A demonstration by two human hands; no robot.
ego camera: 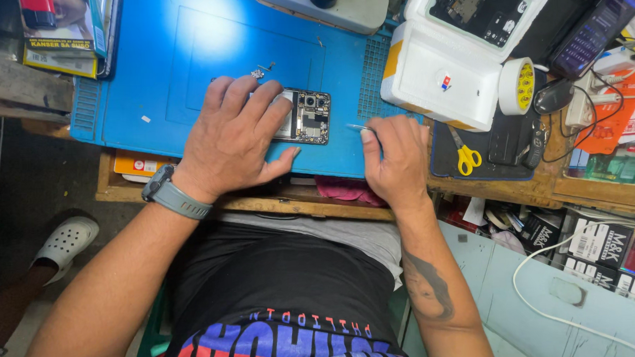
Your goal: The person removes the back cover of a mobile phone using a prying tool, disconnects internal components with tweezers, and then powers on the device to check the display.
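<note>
The opened phone (306,117) lay on the blue mat (184,63), half under the fingers of the left hand (234,139), which pressed flat and open on it; just right, the right hand (395,157) pinched thin tweezers (362,128); yellow scissors (465,155) lay beyond on the bench (489,185).

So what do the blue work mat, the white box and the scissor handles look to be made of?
Blue mat: probably silicone or rubber, matte with a soft sheen and moulded ridges. White box: apparently foam, with thick, grainy, rounded walls. Scissors: glossy yellow handles, likely plastic.

Left hand (233,136) pins opened phone (306,117); right hand (396,153) holds tweezers (364,128).
</note>
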